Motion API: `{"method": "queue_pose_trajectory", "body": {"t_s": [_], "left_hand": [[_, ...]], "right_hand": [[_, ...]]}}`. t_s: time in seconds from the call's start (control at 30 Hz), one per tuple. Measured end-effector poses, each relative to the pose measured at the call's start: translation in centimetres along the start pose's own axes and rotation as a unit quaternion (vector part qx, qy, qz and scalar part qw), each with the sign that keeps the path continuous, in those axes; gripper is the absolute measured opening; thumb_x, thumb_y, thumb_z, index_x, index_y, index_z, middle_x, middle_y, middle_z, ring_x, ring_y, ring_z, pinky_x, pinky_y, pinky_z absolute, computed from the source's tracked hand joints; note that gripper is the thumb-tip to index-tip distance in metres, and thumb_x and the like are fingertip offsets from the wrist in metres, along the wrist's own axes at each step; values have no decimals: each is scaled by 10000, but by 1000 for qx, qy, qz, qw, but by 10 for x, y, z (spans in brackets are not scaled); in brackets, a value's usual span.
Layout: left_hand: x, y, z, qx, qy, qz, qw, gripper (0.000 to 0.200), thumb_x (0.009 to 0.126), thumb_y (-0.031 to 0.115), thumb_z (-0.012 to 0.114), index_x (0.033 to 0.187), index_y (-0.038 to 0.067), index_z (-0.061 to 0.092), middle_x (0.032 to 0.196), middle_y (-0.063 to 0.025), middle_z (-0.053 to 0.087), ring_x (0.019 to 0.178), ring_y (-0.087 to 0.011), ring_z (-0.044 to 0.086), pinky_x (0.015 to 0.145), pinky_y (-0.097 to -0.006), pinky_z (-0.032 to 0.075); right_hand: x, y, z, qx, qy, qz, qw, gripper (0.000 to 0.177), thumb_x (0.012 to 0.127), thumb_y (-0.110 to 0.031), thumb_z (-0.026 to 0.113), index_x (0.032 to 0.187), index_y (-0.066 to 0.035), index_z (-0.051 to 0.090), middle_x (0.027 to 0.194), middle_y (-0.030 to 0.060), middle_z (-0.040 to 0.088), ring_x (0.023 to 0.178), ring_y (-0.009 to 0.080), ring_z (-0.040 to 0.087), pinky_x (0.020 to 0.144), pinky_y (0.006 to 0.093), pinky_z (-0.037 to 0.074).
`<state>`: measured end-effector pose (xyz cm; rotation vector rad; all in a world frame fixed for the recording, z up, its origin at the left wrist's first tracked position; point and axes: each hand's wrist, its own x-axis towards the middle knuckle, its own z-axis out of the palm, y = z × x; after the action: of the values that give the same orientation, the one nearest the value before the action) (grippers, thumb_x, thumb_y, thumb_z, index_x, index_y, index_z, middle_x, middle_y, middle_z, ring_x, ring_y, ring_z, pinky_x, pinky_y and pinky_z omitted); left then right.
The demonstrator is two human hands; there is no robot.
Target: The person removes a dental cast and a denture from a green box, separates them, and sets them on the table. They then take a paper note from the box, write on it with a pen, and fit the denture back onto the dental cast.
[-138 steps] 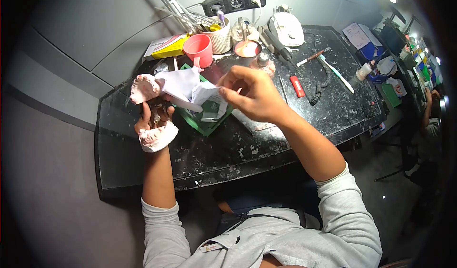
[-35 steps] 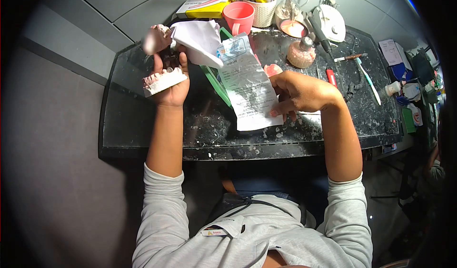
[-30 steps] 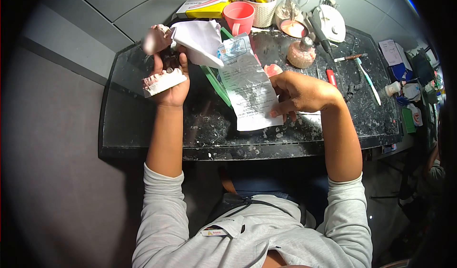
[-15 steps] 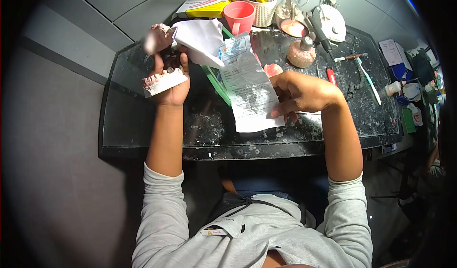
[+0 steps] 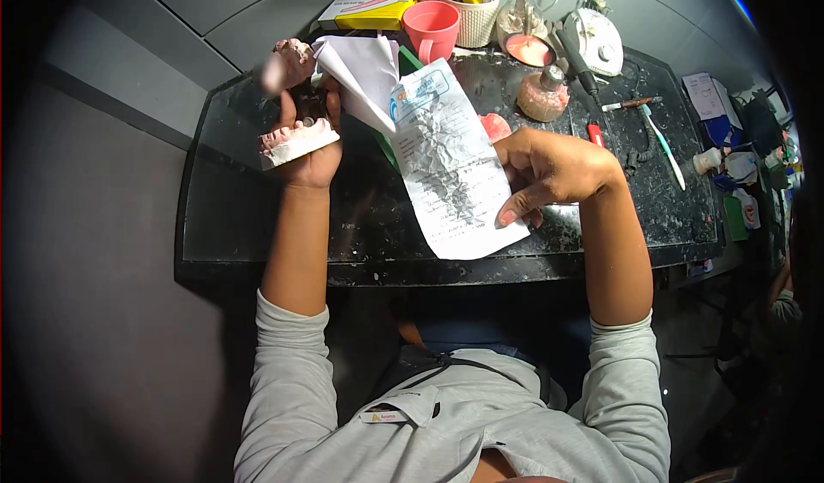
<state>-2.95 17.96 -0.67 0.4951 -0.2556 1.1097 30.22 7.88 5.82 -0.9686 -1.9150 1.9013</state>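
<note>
My left hand (image 5: 311, 167) is closed around a dental model in two parts. The pinkish-white lower plaster cast (image 5: 296, 145) rests across the palm, and the upper cast (image 5: 294, 59) stands beyond the fingers, joined by a dark part mostly hidden. A folded white sheet of paper (image 5: 360, 72) is tucked by the same fingers. My right hand (image 5: 554, 174) pinches the right edge of a creased printed paper slip (image 5: 455, 170) between thumb and fingers. The slip hangs over the black table, tilted, with its blue printed heading at the far end.
Along the back stand a pink cup (image 5: 431, 24), a woven tool holder (image 5: 477, 26), a yellow-and-white box (image 5: 367, 12) and a white device (image 5: 594, 43). A pink-crusted jar (image 5: 543, 97) and a toothbrush (image 5: 663, 148) lie right on the stained black table (image 5: 232, 217). A green item (image 5: 388, 150) lies under the papers.
The paper slip has come slightly towards me and now faces up more, with its lower edge swung right. The folded sheet has shifted a little. Both hands keep their hold.
</note>
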Motion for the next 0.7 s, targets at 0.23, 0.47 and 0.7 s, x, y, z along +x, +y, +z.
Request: {"method": "queue_pose_trajectory", "body": {"t_s": [0.23, 0.47, 0.7], "left_hand": [[-1, -4, 3, -16, 25, 16, 999, 416, 1017, 285, 547, 1362, 54, 529, 1352, -160, 587, 1215, -373, 578, 1037, -467, 516], [-2, -3, 1, -34, 21, 10, 999, 415, 1033, 308, 507, 1372, 69, 526, 1353, -156, 587, 1226, -375, 570, 1042, -486, 509], [-1, -3, -2, -47, -7, -4, 999, 466, 1042, 325, 481, 1431, 69, 464, 1398, -190, 537, 1236, -377, 560, 1042, -498, 504]], "right_hand": [[-2, -1, 1, 51, -31, -12, 998, 294, 782, -41, 828, 961, 68, 621, 766, 101, 691, 607, 149, 677, 515, 257, 535], [-2, 2, -1, 8, -27, -1, 1000, 298, 787, -45, 827, 968, 69, 619, 763, 98, 691, 616, 157, 683, 541, 265, 549], [-1, 2, -1, 23, -30, -11, 999, 318, 778, -60, 840, 953, 78, 612, 774, 107, 693, 638, 173, 695, 557, 274, 555]]}}
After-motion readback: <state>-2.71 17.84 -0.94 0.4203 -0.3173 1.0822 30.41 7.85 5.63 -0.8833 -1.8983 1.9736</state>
